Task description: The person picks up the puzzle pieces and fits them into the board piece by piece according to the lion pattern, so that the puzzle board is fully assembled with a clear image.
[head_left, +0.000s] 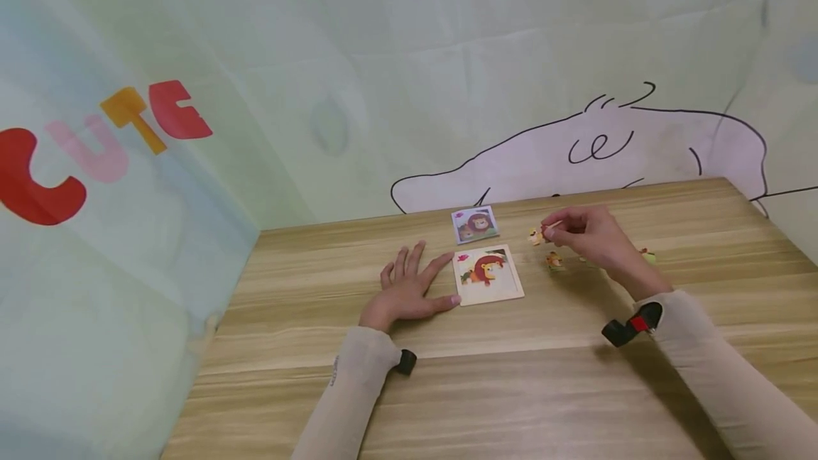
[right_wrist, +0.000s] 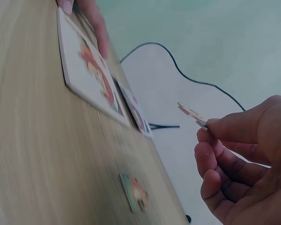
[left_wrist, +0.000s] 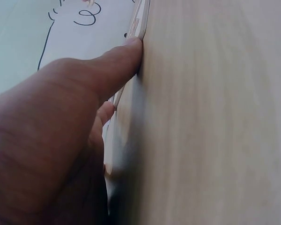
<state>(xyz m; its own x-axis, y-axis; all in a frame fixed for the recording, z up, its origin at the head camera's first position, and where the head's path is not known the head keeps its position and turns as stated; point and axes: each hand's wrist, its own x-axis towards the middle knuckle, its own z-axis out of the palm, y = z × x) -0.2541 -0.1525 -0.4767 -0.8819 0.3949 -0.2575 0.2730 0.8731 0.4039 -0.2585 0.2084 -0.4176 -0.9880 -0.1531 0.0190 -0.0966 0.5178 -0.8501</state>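
Observation:
A square wooden puzzle board (head_left: pixel 511 292) lies on the table, partly filled with lion pieces. My left hand (head_left: pixel 409 294) rests spread on the tabletop, its thumb and index finger touching the board's left edge. Between thumb and fingertips my right hand (head_left: pixel 591 238) pinches a small puzzle piece (head_left: pixel 535 236), raised above the table to the right of the board. The piece shows nearly edge-on in the right wrist view. Below it lies a loose puzzle piece (head_left: pixel 554 260), and others sit partly hidden beneath the right hand. Behind the board is a lion picture card (head_left: pixel 475 224).
The wooden table (head_left: pixel 307 353) meets a printed curtain (head_left: pixel 358 91) along its back edge. A green-tinted loose piece (head_left: pixel 648 255) lies right of the right wrist. Dark straps with small devices sit on both wrists.

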